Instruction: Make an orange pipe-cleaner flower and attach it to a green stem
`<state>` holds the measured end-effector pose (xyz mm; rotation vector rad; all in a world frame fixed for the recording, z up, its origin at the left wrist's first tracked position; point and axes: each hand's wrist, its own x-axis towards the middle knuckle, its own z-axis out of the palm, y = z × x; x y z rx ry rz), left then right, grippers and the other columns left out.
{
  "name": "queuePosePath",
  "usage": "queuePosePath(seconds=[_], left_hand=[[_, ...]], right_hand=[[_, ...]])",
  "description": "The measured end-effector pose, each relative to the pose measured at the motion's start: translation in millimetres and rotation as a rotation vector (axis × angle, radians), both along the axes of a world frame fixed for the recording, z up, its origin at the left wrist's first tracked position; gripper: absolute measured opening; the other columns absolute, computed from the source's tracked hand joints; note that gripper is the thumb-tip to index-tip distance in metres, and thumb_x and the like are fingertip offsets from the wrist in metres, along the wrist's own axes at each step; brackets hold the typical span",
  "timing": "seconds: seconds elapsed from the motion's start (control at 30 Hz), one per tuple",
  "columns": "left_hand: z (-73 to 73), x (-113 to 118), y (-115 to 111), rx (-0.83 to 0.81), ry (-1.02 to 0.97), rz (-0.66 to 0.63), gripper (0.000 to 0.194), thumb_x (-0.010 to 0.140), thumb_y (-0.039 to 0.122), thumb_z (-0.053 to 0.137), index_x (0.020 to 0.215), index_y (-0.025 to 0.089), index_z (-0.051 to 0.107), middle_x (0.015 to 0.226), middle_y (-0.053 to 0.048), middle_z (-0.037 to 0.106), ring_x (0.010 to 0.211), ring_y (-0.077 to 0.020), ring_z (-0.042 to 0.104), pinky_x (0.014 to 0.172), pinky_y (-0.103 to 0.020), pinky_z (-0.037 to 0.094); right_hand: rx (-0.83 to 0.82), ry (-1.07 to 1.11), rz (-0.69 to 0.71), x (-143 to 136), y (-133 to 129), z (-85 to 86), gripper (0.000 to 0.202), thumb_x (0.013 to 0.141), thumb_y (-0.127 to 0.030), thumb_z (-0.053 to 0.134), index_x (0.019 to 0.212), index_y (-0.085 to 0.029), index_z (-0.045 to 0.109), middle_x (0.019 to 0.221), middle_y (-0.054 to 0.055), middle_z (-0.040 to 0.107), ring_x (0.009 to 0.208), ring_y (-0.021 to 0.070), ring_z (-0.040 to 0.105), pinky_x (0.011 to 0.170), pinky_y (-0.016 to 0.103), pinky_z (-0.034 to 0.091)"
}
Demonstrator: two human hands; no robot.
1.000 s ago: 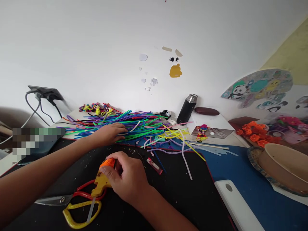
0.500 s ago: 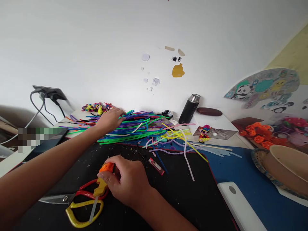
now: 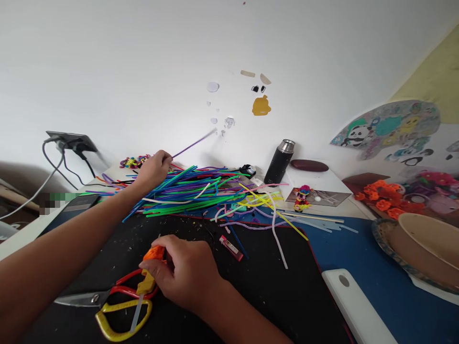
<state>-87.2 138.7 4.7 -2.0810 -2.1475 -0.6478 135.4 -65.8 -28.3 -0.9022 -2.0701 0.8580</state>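
My left hand [image 3: 156, 168] is closed on a purple pipe cleaner [image 3: 193, 145] that slants up to the right in front of the wall. Beneath that hand lies a loose pile of pipe cleaners [image 3: 186, 191], mostly green, blue and purple. Nearer to me, my right hand [image 3: 186, 267] is closed on an orange fuzzy piece [image 3: 154, 253]; its fingers partly hide it. Right below it is a yellow tool [image 3: 146, 284] with a clear stick [image 3: 136, 313] at its end, apparently a glue gun. Scissors [image 3: 107, 296] with red and yellow handles lie there too.
A pink lighter [image 3: 231, 248] lies on the black mat [image 3: 265, 291]. Behind stand a black flask [image 3: 279, 162] and a small fuzzy figure [image 3: 302, 198]. To the right are a white bar-shaped object [image 3: 353, 301] and a brown round dish [image 3: 426, 243].
My left hand has drawn a purple pipe cleaner up out of the pile and moved slightly left. Several blue ones shifted. My right hand still holds the orange piece, with the view turned slightly.
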Motion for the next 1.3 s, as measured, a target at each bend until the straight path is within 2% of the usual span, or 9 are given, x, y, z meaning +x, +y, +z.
queuePosePath(seconds=[0.1, 0.17, 0.33, 0.47, 0.63, 0.8, 0.97, 1.07, 1.3], left_hand=[[-7.6, 11, 0, -0.086, 0.107, -0.132, 0.039, 0.103, 0.048, 0.048, 0.119, 0.021, 0.071, 0.107, -0.012, 0.083, 0.098, -0.0325, 0.076, 0.079, -0.037, 0.055], [-15.3, 18, 2, -0.143, 0.200, -0.192, 0.035, 0.100, 0.046, 0.052, 0.115, 0.023, 0.074, 0.109, -0.012, 0.083, 0.099, -0.0332, 0.077, 0.080, -0.037, 0.056], [-30.6, 21, 9, -0.193, 0.265, -0.177, 0.032, 0.097, 0.040, 0.057, 0.115, 0.022, 0.076, 0.118, -0.016, 0.082, 0.107, -0.0390, 0.077, 0.083, -0.041, 0.057], [-32.7, 17, 12, -0.210, 0.282, -0.156, 0.028, 0.097, 0.039, 0.056, 0.107, 0.022, 0.076, 0.115, -0.017, 0.083, 0.105, -0.0392, 0.077, 0.083, -0.042, 0.057], [-23.8, 14, 11, -0.189, 0.258, -0.186, 0.031, 0.096, 0.041, 0.051, 0.104, 0.021, 0.074, 0.115, -0.018, 0.081, 0.105, -0.0398, 0.076, 0.083, -0.042, 0.055], [-3.7, 5, 13, -0.138, 0.192, -0.145, 0.034, 0.097, 0.039, 0.046, 0.114, 0.021, 0.070, 0.110, -0.017, 0.082, 0.100, -0.0387, 0.076, 0.082, -0.042, 0.054], [11.5, -1, 13, -0.136, -0.124, -0.141, 0.026, 0.094, 0.041, 0.051, 0.101, 0.023, 0.068, 0.093, -0.009, 0.083, 0.085, -0.0300, 0.074, 0.075, -0.036, 0.052], [14.3, 0, 11, -0.190, -0.206, -0.185, 0.025, 0.090, 0.042, 0.055, 0.097, 0.023, 0.070, 0.083, -0.005, 0.080, 0.076, -0.0266, 0.071, 0.070, -0.034, 0.050], [23.1, -3, 5, -0.226, -0.386, -0.247, 0.041, 0.091, 0.058, 0.058, 0.086, 0.022, 0.076, 0.086, -0.006, 0.081, 0.061, -0.0190, 0.058, 0.059, -0.031, 0.044]], right_hand=[[0.021, -0.007, 0.011, -1, 0, -2.3, 0.043, 0.108, -0.063, 0.059, 0.124, -0.025, 0.071, 0.101, 0.005, 0.085, 0.087, 0.0241, 0.082, 0.074, 0.029, 0.053], [0.024, -0.015, 0.014, -2, 0, -3.5, 0.044, 0.108, -0.063, 0.059, 0.125, -0.024, 0.071, 0.103, 0.006, 0.085, 0.089, 0.0252, 0.083, 0.075, 0.029, 0.053], [0.035, -0.040, 0.047, -1, 0, -3.2, 0.043, 0.108, -0.062, 0.059, 0.126, -0.024, 0.069, 0.109, 0.006, 0.086, 0.097, 0.0269, 0.083, 0.076, 0.030, 0.053], [0.055, -0.047, 0.062, -1, 0, -1.0, 0.041, 0.109, -0.060, 0.060, 0.124, -0.023, 0.069, 0.111, 0.005, 0.085, 0.099, 0.0267, 0.084, 0.076, 0.030, 0.054], [0.078, -0.103, 0.063, -2, 2, -1.5, 0.043, 0.109, -0.060, 0.060, 0.127, -0.022, 0.068, 0.112, 0.004, 0.085, 0.100, 0.0264, 0.084, 0.076, 0.030, 0.055], [0.098, -0.184, 0.078, -2, 2, -2.9, 0.047, 0.109, -0.063, 0.057, 0.128, -0.021, 0.068, 0.112, 0.003, 0.085, 0.101, 0.0260, 0.084, 0.075, 0.030, 0.058], [0.126, -0.204, 0.086, -3, 1, -3.5, 0.047, 0.110, -0.064, 0.054, 0.128, -0.022, 0.067, 0.114, 0.002, 0.084, 0.103, 0.0251, 0.083, 0.076, 0.030, 0.058], [0.141, -0.221, 0.090, -3, 2, -4.6, 0.047, 0.111, -0.064, 0.053, 0.127, -0.021, 0.067, 0.112, 0.002, 0.085, 0.101, 0.0252, 0.083, 0.075, 0.030, 0.058], [0.140, -0.216, 0.103, -4, 1, -3.8, 0.046, 0.112, -0.064, 0.050, 0.123, -0.023, 0.068, 0.113, 0.002, 0.085, 0.101, 0.0243, 0.084, 0.075, 0.030, 0.059]])
